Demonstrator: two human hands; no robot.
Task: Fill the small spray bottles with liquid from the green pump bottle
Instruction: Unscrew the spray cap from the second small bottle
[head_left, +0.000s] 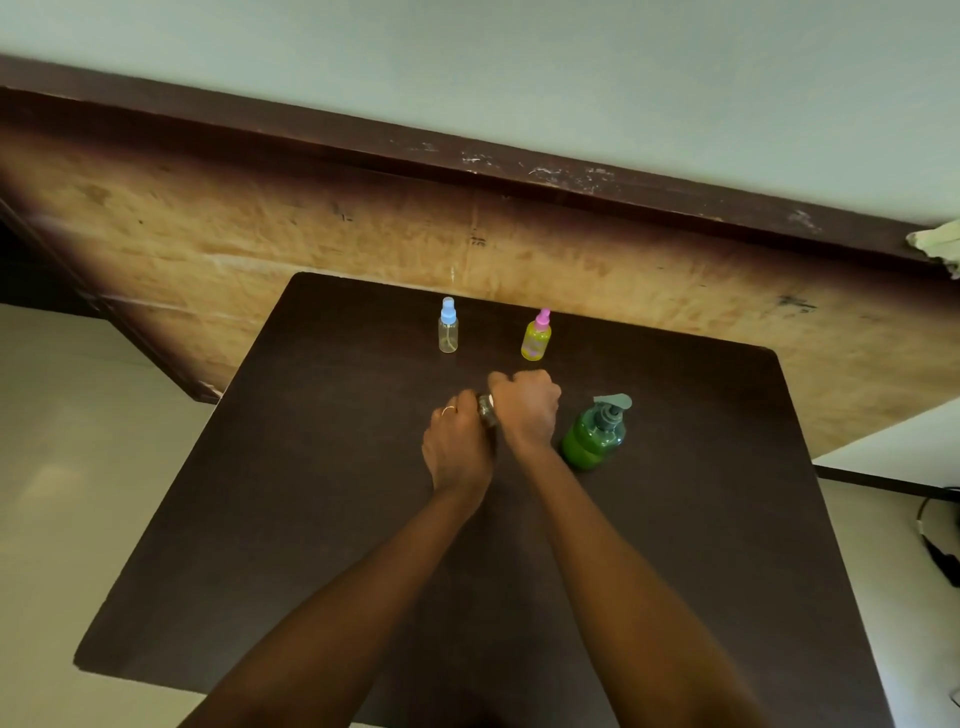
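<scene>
At the middle of the dark table (311, 519) both my hands meet on a small clear spray bottle (487, 410). My left hand (457, 447) grips its body, and my right hand (527, 408) is curled over its top, hiding the cap. The green pump bottle (595, 436) stands upright just right of my right wrist, not touched. Farther back stand two small spray bottles: one with a blue cap (448, 326) looks see-through and empty, one with a pink cap (536, 336) holds yellow-green liquid.
A tan board with a dark wooden rim (467, 228) runs behind the table. A pale floor lies to the left. At the right edge are a white surface and black cables (935, 540).
</scene>
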